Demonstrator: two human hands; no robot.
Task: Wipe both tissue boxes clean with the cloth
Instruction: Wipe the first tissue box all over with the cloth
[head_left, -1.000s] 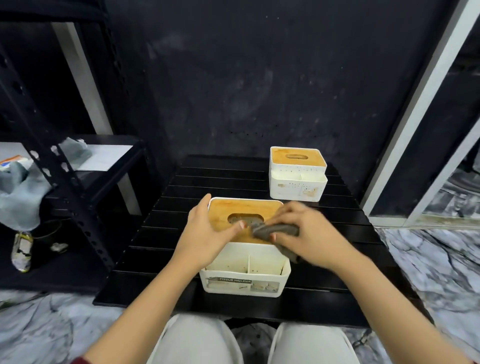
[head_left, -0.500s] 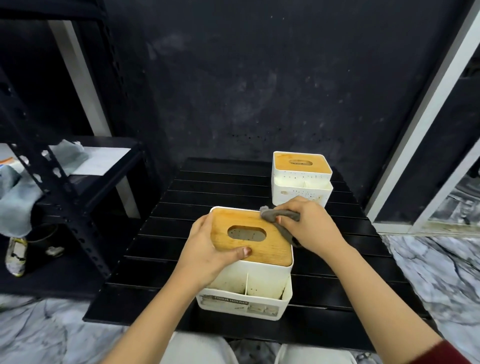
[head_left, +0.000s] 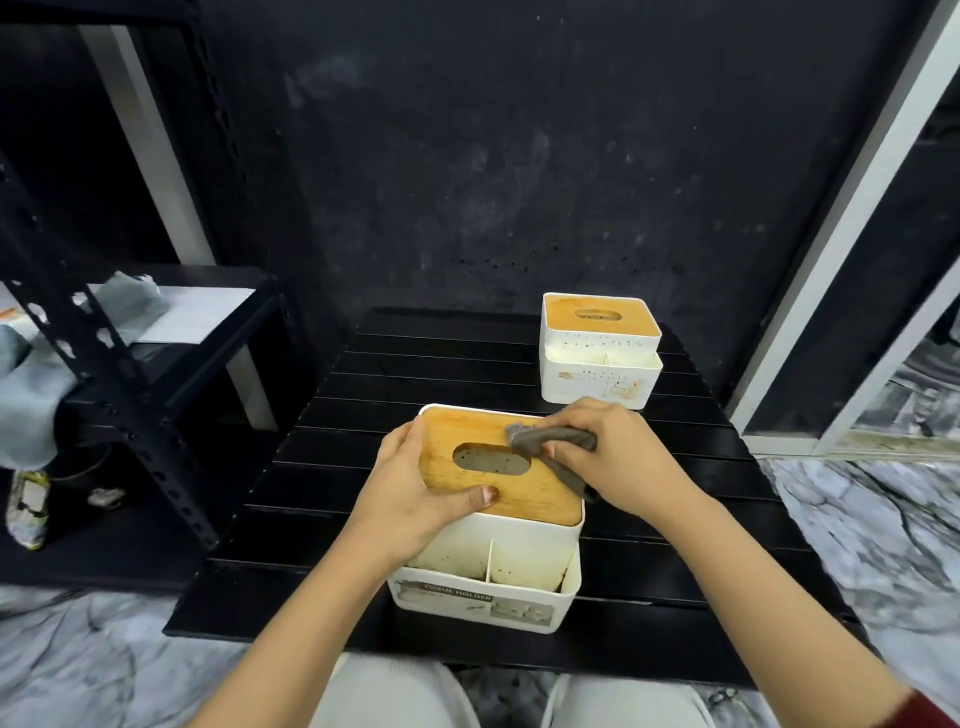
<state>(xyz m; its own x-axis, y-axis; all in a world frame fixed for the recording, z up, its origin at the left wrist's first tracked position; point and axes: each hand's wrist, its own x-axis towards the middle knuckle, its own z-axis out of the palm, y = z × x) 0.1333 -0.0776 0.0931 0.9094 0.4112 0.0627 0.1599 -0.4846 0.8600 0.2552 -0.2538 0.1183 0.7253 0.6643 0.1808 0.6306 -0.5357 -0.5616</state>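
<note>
A white tissue box (head_left: 498, 577) with a wooden lid and an oval slot stands near the front of the black slatted table (head_left: 322, 467). Its front compartments look stained. My left hand (head_left: 410, 493) grips the box's left side, thumb lying on the lid. My right hand (head_left: 613, 457) holds a bunched grey cloth (head_left: 550, 441) against the lid's right rear part, beside the slot. A second white tissue box (head_left: 597, 358) with a wooden lid stands at the table's back right, speckled with dirt on its front.
A black metal rack (head_left: 119, 374) with grey fabric and paper on its shelf stands to the left. A dark wall rises behind the table, and a white door frame (head_left: 852, 208) runs at the right. Marble floor surrounds the table; my knees sit below its front edge.
My right hand moved the cloth from the lid's near right side back to its rear right corner, then slightly inward toward the slot. My left hand kept its hold on the box.
</note>
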